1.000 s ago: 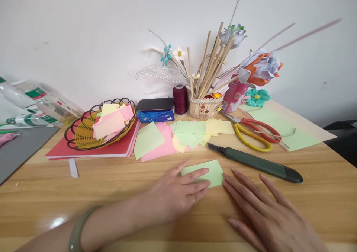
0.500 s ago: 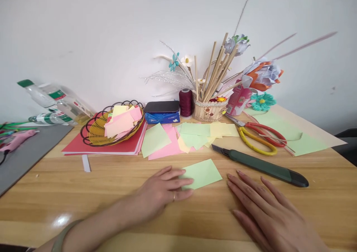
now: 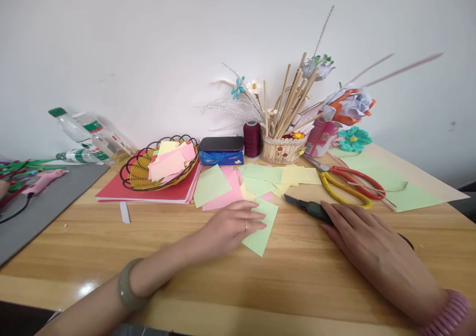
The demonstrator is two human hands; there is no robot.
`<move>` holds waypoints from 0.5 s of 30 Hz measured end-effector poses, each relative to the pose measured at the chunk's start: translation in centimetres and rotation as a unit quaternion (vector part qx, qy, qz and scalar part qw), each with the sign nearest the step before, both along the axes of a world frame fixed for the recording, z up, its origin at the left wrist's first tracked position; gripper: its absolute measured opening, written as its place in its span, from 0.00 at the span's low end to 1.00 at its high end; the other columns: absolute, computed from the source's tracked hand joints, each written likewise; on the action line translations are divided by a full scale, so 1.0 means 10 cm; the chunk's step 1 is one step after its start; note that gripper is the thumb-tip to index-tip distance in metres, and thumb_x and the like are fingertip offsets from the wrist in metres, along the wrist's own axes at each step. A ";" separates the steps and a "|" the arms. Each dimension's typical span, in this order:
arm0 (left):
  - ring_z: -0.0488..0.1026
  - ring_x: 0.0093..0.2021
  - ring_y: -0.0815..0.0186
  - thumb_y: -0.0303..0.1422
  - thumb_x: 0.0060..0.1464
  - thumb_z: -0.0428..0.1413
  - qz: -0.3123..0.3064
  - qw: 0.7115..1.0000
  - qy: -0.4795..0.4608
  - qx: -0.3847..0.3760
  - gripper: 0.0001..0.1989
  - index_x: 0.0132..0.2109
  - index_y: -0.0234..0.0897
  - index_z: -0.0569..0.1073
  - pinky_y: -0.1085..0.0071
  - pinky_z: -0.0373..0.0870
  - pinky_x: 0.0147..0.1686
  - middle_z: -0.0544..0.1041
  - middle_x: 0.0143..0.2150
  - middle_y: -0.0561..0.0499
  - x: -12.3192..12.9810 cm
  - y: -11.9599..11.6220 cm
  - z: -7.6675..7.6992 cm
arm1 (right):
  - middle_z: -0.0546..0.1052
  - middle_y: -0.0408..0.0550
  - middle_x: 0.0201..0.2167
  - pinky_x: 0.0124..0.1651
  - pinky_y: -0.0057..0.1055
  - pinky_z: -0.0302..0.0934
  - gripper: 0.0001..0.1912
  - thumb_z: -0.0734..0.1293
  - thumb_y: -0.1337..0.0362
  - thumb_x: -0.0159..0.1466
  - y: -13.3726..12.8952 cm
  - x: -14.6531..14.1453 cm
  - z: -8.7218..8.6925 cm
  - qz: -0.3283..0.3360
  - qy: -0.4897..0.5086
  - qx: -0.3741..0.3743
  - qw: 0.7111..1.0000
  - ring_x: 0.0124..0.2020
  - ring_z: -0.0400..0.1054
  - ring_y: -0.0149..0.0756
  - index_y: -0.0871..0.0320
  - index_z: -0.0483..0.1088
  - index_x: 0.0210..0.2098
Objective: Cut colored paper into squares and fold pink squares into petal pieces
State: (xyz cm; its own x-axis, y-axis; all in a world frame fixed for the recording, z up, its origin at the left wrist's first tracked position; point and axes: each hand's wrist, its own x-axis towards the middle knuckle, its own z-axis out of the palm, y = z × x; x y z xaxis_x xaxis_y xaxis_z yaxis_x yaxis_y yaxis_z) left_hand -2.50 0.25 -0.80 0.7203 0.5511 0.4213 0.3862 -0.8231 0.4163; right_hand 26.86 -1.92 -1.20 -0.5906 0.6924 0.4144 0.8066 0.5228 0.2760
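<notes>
My left hand [image 3: 230, 225] lies with outstretched fingers on a pale green paper square [image 3: 263, 236], which sits turned on the wooden table. My right hand [image 3: 366, 244] covers most of a dark green utility knife [image 3: 314, 210], its thumb on the near side of the handle and its fingers over the far side. The blade points left and shows beyond my fingertips. Just behind the green square is a spread of pink, green and yellow paper pieces [image 3: 260, 177].
Scissors [image 3: 347, 189] with red and yellow handles lie behind the knife. A yellow woven basket [image 3: 136, 174] of paper pieces rests on red paper sheets [image 3: 111, 189]. Against the wall stand a thread spool [image 3: 252, 140] and a stick-filled pot [image 3: 280, 150]. A pink glue gun [image 3: 46, 181] is far left.
My right hand has moved from bare table onto the utility knife's handle. The green paper has turned and slid back a little under my left hand. The view has shifted slightly.
</notes>
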 end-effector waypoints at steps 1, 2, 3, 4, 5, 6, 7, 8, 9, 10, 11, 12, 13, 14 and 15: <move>0.65 0.54 0.64 0.27 0.61 0.47 0.002 1.000 0.004 -0.009 0.13 0.46 0.31 0.74 0.64 0.64 0.54 0.75 0.48 0.46 0.02 0.04 -0.02 | 0.71 0.65 0.44 0.46 0.48 0.61 0.25 0.50 0.60 0.66 0.00 0.01 -0.01 0.005 0.002 -0.005 1.000 0.47 0.64 0.51 0.74 0.64 0.51; 0.66 0.54 0.64 0.27 0.61 0.48 -0.001 1.000 0.008 -0.018 0.12 0.46 0.30 0.74 0.65 0.63 0.55 0.75 0.48 0.45 0.05 0.07 -0.03 | 0.71 0.64 0.43 0.46 0.47 0.62 0.24 0.50 0.61 0.66 -0.01 0.02 -0.01 0.006 0.007 -0.011 1.000 0.46 0.65 0.50 0.73 0.64 0.51; 0.67 0.54 0.65 0.28 0.61 0.48 -0.007 1.000 0.013 -0.028 0.12 0.46 0.29 0.74 0.66 0.63 0.55 0.75 0.49 0.45 0.07 0.10 -0.04 | 0.71 0.63 0.42 0.45 0.47 0.62 0.24 0.50 0.61 0.66 -0.02 0.03 -0.01 0.004 0.015 -0.017 1.000 0.45 0.65 0.50 0.72 0.64 0.51; 0.67 0.54 0.66 0.29 0.60 0.49 -0.014 0.999 0.022 -0.036 0.12 0.47 0.28 0.74 0.67 0.62 0.56 0.74 0.49 0.44 0.10 0.12 -0.05 | 0.71 0.62 0.42 0.44 0.46 0.62 0.24 0.50 0.60 0.66 -0.04 0.04 0.00 -0.001 0.026 -0.027 0.999 0.45 0.65 0.49 0.70 0.63 0.52; 0.67 0.54 0.66 0.29 0.60 0.50 -0.021 0.998 0.036 -0.044 0.13 0.48 0.28 0.73 0.69 0.61 0.56 0.73 0.51 0.44 0.12 0.14 -0.04 | 0.71 0.61 0.42 0.44 0.46 0.63 0.24 0.50 0.59 0.66 -0.07 0.04 0.01 -0.007 0.038 -0.036 0.999 0.45 0.66 0.49 0.69 0.63 0.52; 0.66 0.55 0.67 0.30 0.60 0.50 -0.028 0.997 0.055 -0.048 0.13 0.48 0.29 0.72 0.70 0.61 0.56 0.72 0.52 0.45 0.14 0.15 -0.04 | 0.71 0.61 0.43 0.42 0.44 0.64 0.24 0.51 0.58 0.66 -0.10 0.06 0.01 -0.013 0.051 -0.042 0.998 0.44 0.66 0.48 0.67 0.62 0.53; 0.65 0.56 0.67 0.30 0.60 0.50 -0.034 0.995 0.076 -0.049 0.14 0.50 0.30 0.72 0.70 0.60 0.57 0.71 0.54 0.45 0.15 0.15 -0.02 | 0.71 0.60 0.44 0.41 0.43 0.65 0.24 0.51 0.57 0.66 -0.13 0.07 0.01 -0.020 0.062 -0.047 0.997 0.43 0.67 0.48 0.66 0.60 0.54; 0.63 0.58 0.67 0.31 0.59 0.51 -0.040 0.993 0.099 -0.047 0.14 0.51 0.30 0.71 0.70 0.58 0.58 0.69 0.55 0.46 0.16 0.16 -0.01 | 0.71 0.59 0.45 0.39 0.40 0.65 0.24 0.51 0.57 0.66 -0.17 0.09 0.01 -0.024 0.065 -0.050 0.996 0.42 0.68 0.46 0.64 0.59 0.56; 0.61 0.59 0.67 0.33 0.59 0.51 -0.044 0.991 0.120 -0.042 0.16 0.52 0.31 0.69 0.70 0.56 0.59 0.67 0.57 0.47 0.16 0.16 0.01 | 0.70 0.58 0.47 0.37 0.38 0.66 0.25 0.51 0.56 0.65 -0.21 0.12 0.00 -0.029 0.062 -0.053 0.996 0.40 0.69 0.45 0.63 0.57 0.57; 0.59 0.60 0.67 0.35 0.59 0.51 -0.047 0.989 0.138 -0.035 0.18 0.54 0.31 0.68 0.71 0.55 0.60 0.66 0.58 0.47 0.15 0.16 0.02 | 0.70 0.58 0.47 0.34 0.36 0.66 0.25 0.51 0.56 0.65 -0.25 0.14 -0.02 -0.033 0.055 -0.054 0.996 0.37 0.70 0.43 0.62 0.56 0.58; 0.57 0.61 0.67 0.37 0.59 0.51 -0.050 0.987 0.153 -0.024 0.20 0.55 0.31 0.66 0.71 0.53 0.60 0.64 0.59 0.46 0.15 0.15 0.04 | 0.70 0.57 0.48 0.32 0.35 0.66 0.26 0.52 0.56 0.65 -0.29 0.17 -0.04 -0.036 0.044 -0.053 0.997 0.33 0.71 0.41 0.61 0.54 0.59; 0.56 0.62 0.66 0.40 0.58 0.50 -0.052 0.984 0.168 -0.013 0.23 0.57 0.31 0.65 0.71 0.52 0.61 0.62 0.61 0.46 0.15 0.14 0.04 | 0.70 0.56 0.48 0.30 0.34 0.66 0.27 0.52 0.56 0.65 -0.34 0.19 -0.06 -0.040 0.033 -0.053 0.997 0.30 0.71 0.40 0.60 0.52 0.60; 0.55 0.62 0.66 0.43 0.58 0.50 -0.050 0.982 0.182 -0.003 0.26 0.58 0.31 0.63 0.70 0.51 0.61 0.60 0.62 0.45 0.16 0.13 0.04 | 0.71 0.56 0.47 0.27 0.33 0.65 0.28 0.52 0.55 0.65 -0.38 0.22 -0.09 -0.045 0.025 -0.052 0.997 0.27 0.71 0.39 0.59 0.51 0.61; 0.54 0.63 0.64 0.46 0.56 0.50 -0.041 0.980 0.196 0.005 0.29 0.58 0.32 0.62 0.68 0.51 0.61 0.58 0.62 0.44 0.18 0.10 0.04 | 0.71 0.55 0.47 0.25 0.33 0.65 0.28 0.51 0.55 0.65 -0.43 0.23 -0.11 -0.052 0.019 -0.054 0.997 0.25 0.70 0.38 0.57 0.49 0.62; 0.53 0.63 0.62 0.49 0.55 0.50 -0.025 0.978 0.208 0.011 0.32 0.59 0.32 0.61 0.65 0.50 0.61 0.57 0.63 0.42 0.20 0.08 0.03 | 0.71 0.53 0.46 0.23 0.32 0.64 0.29 0.51 0.55 0.65 -0.48 0.24 -0.13 -0.061 0.015 -0.061 0.996 0.23 0.70 0.37 0.56 0.47 0.63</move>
